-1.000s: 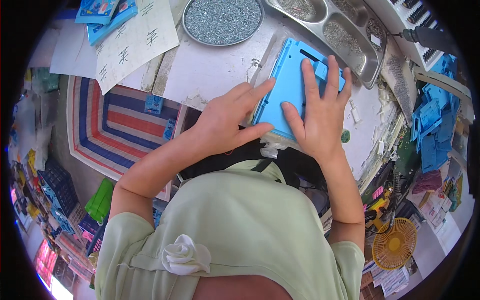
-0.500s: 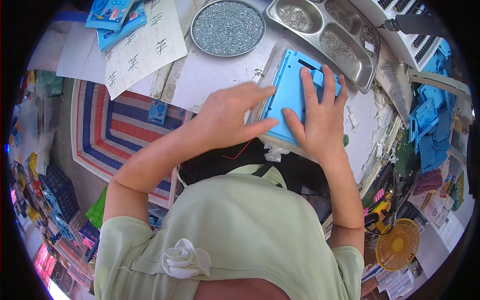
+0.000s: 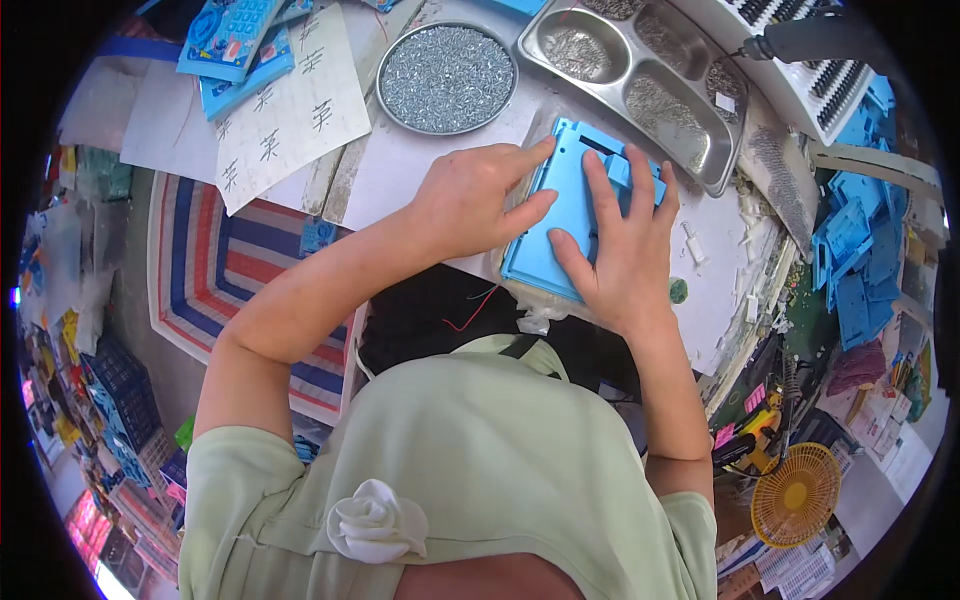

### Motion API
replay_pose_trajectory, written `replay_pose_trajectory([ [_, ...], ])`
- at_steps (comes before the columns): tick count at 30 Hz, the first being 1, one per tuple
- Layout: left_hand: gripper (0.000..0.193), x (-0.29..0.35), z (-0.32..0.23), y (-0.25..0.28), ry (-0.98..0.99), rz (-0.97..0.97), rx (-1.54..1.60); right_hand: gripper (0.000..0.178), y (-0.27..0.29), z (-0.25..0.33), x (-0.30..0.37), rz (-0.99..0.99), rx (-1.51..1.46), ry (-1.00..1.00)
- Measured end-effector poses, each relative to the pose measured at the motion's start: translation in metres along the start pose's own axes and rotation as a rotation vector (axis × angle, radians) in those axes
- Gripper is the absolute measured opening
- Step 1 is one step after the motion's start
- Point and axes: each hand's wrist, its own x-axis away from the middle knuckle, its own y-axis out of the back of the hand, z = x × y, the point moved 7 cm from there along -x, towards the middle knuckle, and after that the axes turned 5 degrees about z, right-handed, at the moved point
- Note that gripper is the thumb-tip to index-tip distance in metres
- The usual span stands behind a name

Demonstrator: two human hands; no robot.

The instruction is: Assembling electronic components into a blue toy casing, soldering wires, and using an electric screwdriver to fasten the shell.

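Watched from my distant station, a worker bends over a cluttered bench (image 3: 385,180); a blue plastic casing (image 3: 573,195) lies on it, tilted to the view, near the bench's front edge, on what looks like clear plastic (image 3: 535,322). The right hand (image 3: 628,258) spreads across its top, fingers apart, apparently to steady it; the left hand (image 3: 470,195) reaches its left edge, thumb and forefinger extended and apart, neither hand clenched; whether that left fingertip presses, I cannot tell.

Just beyond sit a round dish (image 3: 440,133) of small metal pieces and a compartmented steel tray (image 3: 632,62), placed, I judge, for easy reach; white scraps litter the bench to the right.

Further out I see blue casings piled (image 3: 860,250) at right; a yellow basket (image 3: 797,495) below them; a striped lining (image 3: 250,235) inside a pale-rimmed container at left.
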Motion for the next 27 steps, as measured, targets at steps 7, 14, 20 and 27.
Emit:
replay_pose_trajectory([
  [7,0.047,0.007,-0.035,0.016,0.011,-0.097,0.082,0.071,0.033,-0.038,0.029,-0.298,-0.272,-0.047],
  [14,0.015,-0.008,0.029,0.079,0.033,-0.282,-0.657,0.019,0.073,-0.106,0.020,-0.279,-0.511,-0.267],
  [20,0.010,-0.015,0.066,0.083,0.106,-0.164,-0.413,0.015,-0.001,0.024,-0.160,0.076,0.044,0.427],
  [27,0.013,-0.017,0.072,0.087,0.132,-0.270,-0.390,0.013,-0.043,0.047,-0.207,0.289,0.177,0.445],
])
